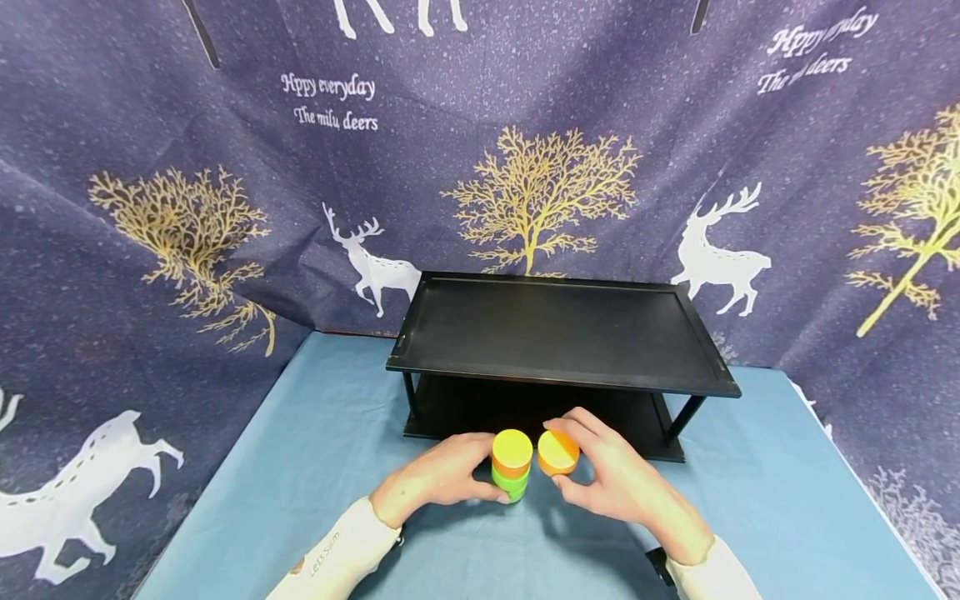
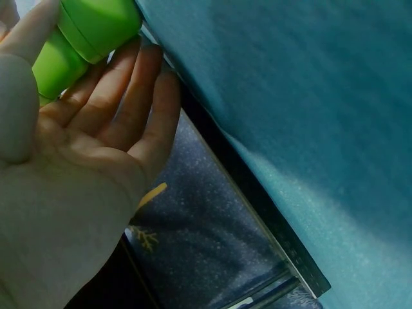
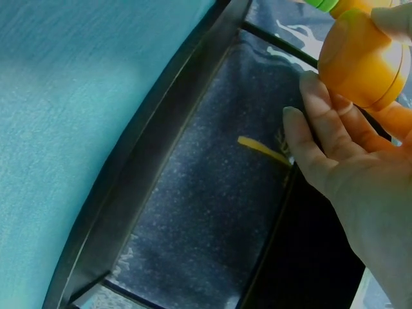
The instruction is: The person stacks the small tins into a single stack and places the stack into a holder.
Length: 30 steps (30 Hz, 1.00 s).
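Above the blue cloth, my left hand (image 1: 450, 468) grips a green round container (image 1: 513, 485) between thumb and fingers. On top of it sits an orange round container with a yellow top (image 1: 512, 448). The left wrist view shows two rounded green sections (image 2: 100, 29) by the fingers. Just to the right, my right hand (image 1: 618, 477) pinches a separate orange round container (image 1: 558, 452), also yellow on top, tilted a little and slightly apart from the stack. Its smooth side and a seam near one end show on the orange container (image 3: 360, 58) in the right wrist view.
Behind the hands stands a black two-tier shelf (image 1: 562, 333), its lower board (image 1: 472, 404) close beyond the fingers. Blue cloth (image 1: 315, 417) covers the table. A dark curtain (image 1: 225, 108) with deer and trees hangs behind and at the sides.
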### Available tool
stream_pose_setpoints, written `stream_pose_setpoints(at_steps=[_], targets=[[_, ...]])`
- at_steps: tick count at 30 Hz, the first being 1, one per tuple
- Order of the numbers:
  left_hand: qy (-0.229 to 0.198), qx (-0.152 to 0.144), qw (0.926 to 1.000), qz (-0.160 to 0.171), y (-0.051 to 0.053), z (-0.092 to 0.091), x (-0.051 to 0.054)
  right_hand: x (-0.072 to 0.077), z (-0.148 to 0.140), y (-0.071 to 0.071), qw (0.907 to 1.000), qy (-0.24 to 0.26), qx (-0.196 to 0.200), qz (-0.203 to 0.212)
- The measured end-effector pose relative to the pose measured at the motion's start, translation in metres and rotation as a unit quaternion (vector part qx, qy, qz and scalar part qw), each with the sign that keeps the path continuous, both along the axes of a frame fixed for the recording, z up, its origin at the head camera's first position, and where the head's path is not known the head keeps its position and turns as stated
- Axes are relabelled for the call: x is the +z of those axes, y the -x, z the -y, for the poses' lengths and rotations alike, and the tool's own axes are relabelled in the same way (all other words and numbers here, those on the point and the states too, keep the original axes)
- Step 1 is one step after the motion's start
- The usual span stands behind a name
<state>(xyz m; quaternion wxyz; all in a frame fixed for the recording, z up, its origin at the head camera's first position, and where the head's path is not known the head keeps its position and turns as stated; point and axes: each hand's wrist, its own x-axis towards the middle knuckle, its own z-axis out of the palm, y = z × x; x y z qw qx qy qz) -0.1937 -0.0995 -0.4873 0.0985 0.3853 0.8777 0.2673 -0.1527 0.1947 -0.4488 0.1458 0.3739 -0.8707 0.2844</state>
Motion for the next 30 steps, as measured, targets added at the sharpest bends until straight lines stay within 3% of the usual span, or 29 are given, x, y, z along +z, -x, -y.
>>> stream_pose_setpoints(at_steps=[14, 23, 30], targets=[[-0.001, 0.002, 0.9999, 0.015, 0.000, 0.000, 0.001, 0.008, 0.002, -0.005, 0.9998, 0.013, -0.013, 0.009], [-0.004, -0.005, 0.9999, -0.011, 0.000, -0.001, 0.000, 0.011, 0.004, -0.006, 0.9992, 0.033, -0.019, -0.008], [-0.008, -0.005, 0.9999, -0.006, 0.000, -0.001, -0.001, 0.012, 0.005, -0.006, 0.9987, 0.042, -0.023, -0.019]])
